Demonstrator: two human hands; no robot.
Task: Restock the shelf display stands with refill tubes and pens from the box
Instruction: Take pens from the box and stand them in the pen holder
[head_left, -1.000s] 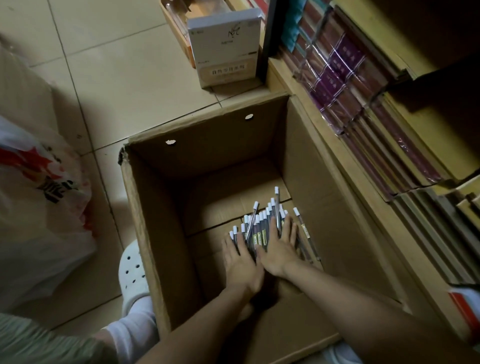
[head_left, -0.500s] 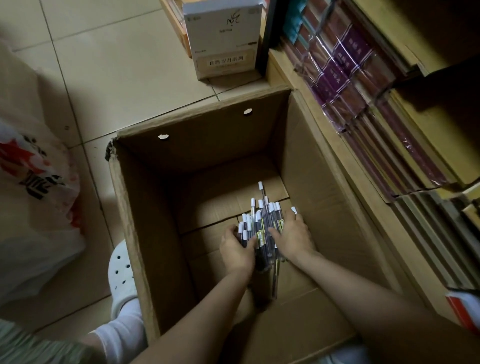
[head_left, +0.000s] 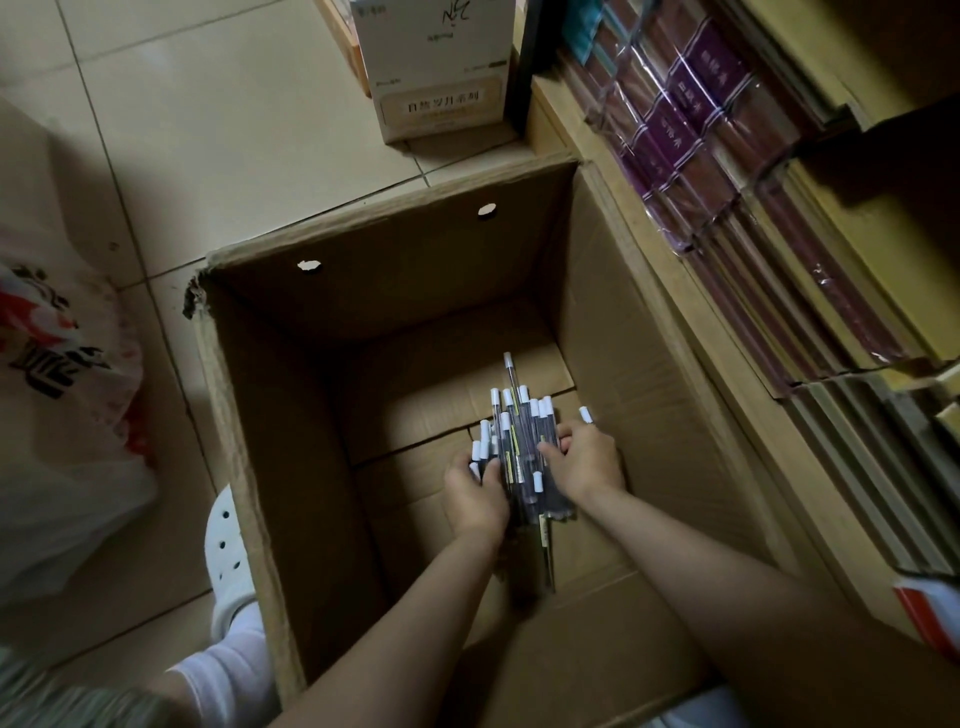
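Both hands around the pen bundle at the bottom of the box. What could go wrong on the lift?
1. The pen bundle is loose and uneven: one pen sticks out well past the rest and one lies apart by the right hand, so strays may slip out or stay behind.
2. Left hand and right hand squeeze only from the sides; pens at the near end could slide out underneath.
3. The cardboard box is deep, so the bundle could catch on its walls.

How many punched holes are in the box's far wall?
2: one hole toward the left end of the far wall, the other hole toward the right end, both just under the cardboard box's rim.
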